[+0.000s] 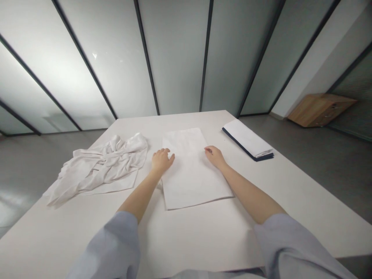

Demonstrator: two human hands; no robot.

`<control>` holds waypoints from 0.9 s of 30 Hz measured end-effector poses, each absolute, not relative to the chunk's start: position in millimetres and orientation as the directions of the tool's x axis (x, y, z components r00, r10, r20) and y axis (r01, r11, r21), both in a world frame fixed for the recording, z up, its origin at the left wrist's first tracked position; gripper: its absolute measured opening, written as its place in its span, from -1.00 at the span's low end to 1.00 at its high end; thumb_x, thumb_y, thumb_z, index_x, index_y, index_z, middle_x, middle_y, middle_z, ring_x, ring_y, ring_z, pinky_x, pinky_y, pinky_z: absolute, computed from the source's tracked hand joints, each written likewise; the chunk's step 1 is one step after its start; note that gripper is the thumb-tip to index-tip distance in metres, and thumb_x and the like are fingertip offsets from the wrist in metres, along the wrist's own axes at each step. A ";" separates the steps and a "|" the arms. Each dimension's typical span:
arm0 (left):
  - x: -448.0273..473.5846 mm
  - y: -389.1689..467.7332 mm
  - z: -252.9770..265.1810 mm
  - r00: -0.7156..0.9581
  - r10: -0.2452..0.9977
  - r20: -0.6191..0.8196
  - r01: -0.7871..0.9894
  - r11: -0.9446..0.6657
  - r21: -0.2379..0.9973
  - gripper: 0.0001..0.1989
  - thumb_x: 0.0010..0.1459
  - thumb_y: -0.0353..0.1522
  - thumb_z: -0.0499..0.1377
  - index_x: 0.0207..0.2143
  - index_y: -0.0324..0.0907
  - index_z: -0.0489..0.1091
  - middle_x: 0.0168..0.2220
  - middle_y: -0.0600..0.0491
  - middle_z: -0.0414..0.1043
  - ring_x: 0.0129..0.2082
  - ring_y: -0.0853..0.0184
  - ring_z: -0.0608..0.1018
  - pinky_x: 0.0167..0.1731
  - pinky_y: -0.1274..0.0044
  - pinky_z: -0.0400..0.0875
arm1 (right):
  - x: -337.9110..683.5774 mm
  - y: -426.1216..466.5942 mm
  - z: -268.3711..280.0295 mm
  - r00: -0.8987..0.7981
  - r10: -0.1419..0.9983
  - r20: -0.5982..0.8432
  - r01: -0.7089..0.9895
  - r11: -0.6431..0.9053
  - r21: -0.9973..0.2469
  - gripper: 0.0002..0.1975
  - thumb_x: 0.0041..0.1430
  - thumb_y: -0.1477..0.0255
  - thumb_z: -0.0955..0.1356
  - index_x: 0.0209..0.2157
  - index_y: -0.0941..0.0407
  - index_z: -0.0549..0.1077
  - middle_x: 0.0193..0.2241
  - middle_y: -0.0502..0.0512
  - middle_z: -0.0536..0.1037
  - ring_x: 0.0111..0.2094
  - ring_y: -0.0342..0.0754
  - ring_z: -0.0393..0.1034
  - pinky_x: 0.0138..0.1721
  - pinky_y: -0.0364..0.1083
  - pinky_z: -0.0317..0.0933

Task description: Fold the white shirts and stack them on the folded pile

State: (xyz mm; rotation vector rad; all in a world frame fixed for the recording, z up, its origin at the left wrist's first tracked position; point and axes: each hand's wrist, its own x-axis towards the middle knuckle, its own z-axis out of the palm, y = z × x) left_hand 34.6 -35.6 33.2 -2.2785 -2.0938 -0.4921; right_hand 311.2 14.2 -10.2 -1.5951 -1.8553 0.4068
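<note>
A folded white cloth [190, 174] lies flat as a rectangle in the middle of the table, its near edge slightly slanted. My left hand [162, 159] is at its left edge with the fingers spread and the thumb reaching over the cloth; I see nothing held in it. Across from it, my right hand [214, 155] is at the right edge with the fingers curled inward. Whether those fingers pinch the edge or anything else is hidden.
A crumpled heap of white cloth [107, 162] lies on the white table [197, 236] at the left. A folded white cloth [247, 135] rests on dark blue fabric [263, 157] at the right. Beyond are frosted glass panels [177, 58] and a wooden cabinet [316, 110].
</note>
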 end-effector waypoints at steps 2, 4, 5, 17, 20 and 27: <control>17.0 -19.2 25.8 -0.111 0.966 0.235 0.968 0.052 0.244 -0.56 0.22 -0.09 0.02 -0.06 -0.21 0.43 -0.08 -0.17 0.47 -0.02 0.09 0.48 -0.06 0.36 0.29 | 314.3 14.7 -11.1 0.075 0.955 0.287 0.823 0.103 -0.559 -0.69 0.19 0.46 0.25 -0.08 0.15 0.52 -0.07 0.22 0.52 -0.05 0.04 0.39 0.01 -0.01 0.20; 5.9 -12.7 16.9 -0.187 0.964 0.189 0.956 0.135 0.260 -0.52 0.20 -0.03 0.01 -0.14 -0.20 0.47 -0.08 -0.19 0.46 -0.01 0.05 0.46 -0.06 0.34 0.30 | 315.6 13.5 -11.1 0.146 0.956 0.253 0.886 -0.013 -0.463 -0.68 0.20 0.41 0.26 -0.07 0.14 0.53 -0.06 0.25 0.50 -0.03 0.11 0.36 0.02 0.04 0.17; 3.5 -12.6 13.1 -0.197 0.966 0.170 0.954 0.149 0.259 -0.50 0.19 0.00 0.01 -0.17 -0.20 0.49 -0.09 -0.20 0.46 -0.01 0.03 0.46 -0.05 0.32 0.30 | 315.5 12.4 -10.8 0.163 0.960 0.228 0.909 -0.056 -0.413 -0.67 0.21 0.37 0.26 -0.07 0.14 0.53 -0.06 0.27 0.49 -0.02 0.15 0.34 0.02 0.07 0.16; 11.8 -9.5 -2.5 -0.059 0.997 0.048 0.807 0.019 0.590 -0.62 0.11 -0.28 0.17 -0.02 -0.24 0.36 -0.01 -0.16 0.45 0.01 0.16 0.48 0.00 0.42 0.32 | 316.8 1.8 -7.7 0.158 0.978 0.138 0.912 -0.091 -0.400 -0.69 0.18 0.29 0.31 -0.12 0.09 0.54 -0.06 0.21 0.52 -0.03 0.13 0.37 -0.01 0.03 0.18; 6.4 -5.6 -4.9 -0.079 0.997 -0.023 0.625 0.067 0.778 -0.55 0.14 -0.33 0.16 0.09 -0.22 0.23 0.00 -0.14 0.45 -0.08 0.24 0.54 -0.11 0.45 0.41 | 316.4 3.7 -7.1 0.148 0.982 0.120 0.846 -0.063 -0.529 -0.77 0.19 0.33 0.29 -0.21 0.09 0.53 -0.17 0.14 0.57 -0.10 0.03 0.42 -0.05 -0.05 0.22; -6.5 2.1 -6.6 -0.108 0.992 -0.059 0.286 0.088 0.954 -0.27 0.20 -0.34 0.13 0.34 -0.21 -0.13 0.08 -0.17 0.41 -0.07 0.29 0.56 -0.15 0.51 0.45 | 313.3 5.8 -6.6 0.190 0.981 -0.034 0.423 -0.113 -0.899 -0.64 0.10 0.36 0.34 -0.04 0.12 0.39 -0.24 0.13 0.58 -0.24 -0.01 0.48 -0.17 -0.05 0.33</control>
